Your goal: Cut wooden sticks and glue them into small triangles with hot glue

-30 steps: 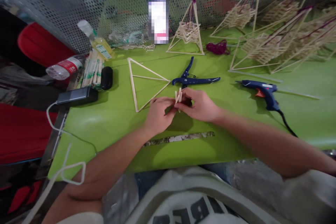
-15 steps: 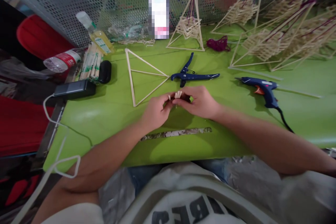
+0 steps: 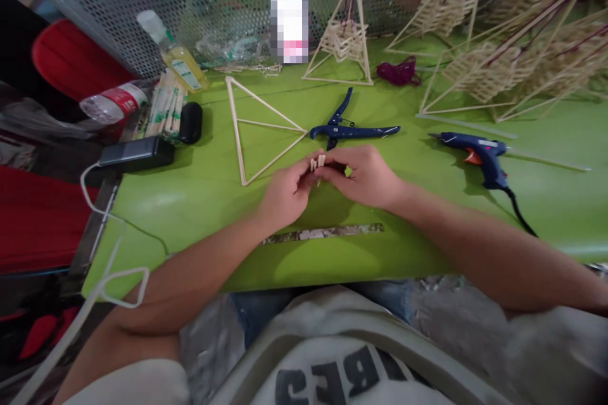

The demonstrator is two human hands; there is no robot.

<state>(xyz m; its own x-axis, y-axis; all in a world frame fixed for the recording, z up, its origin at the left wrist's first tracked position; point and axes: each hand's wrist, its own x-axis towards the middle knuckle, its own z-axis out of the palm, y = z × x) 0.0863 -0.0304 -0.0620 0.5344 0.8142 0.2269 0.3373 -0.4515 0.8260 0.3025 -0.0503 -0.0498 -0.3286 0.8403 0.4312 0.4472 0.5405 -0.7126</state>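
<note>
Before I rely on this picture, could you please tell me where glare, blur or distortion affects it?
Head view: a pale sheen on the left of the green tabletop; head view: coarse pixelation hides the bright upright screen; head view: the pale right sleeve is blurred; head view: the short sticks at the left hand and right hand look too soft to count surely.

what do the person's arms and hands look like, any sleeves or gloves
The left hand and right hand are bare, with no gloves or watch visible. The forearms are uncovered too. Higher up are pale off-white fabric sleeves, and the pale shirt bears large dark lettering.
</note>
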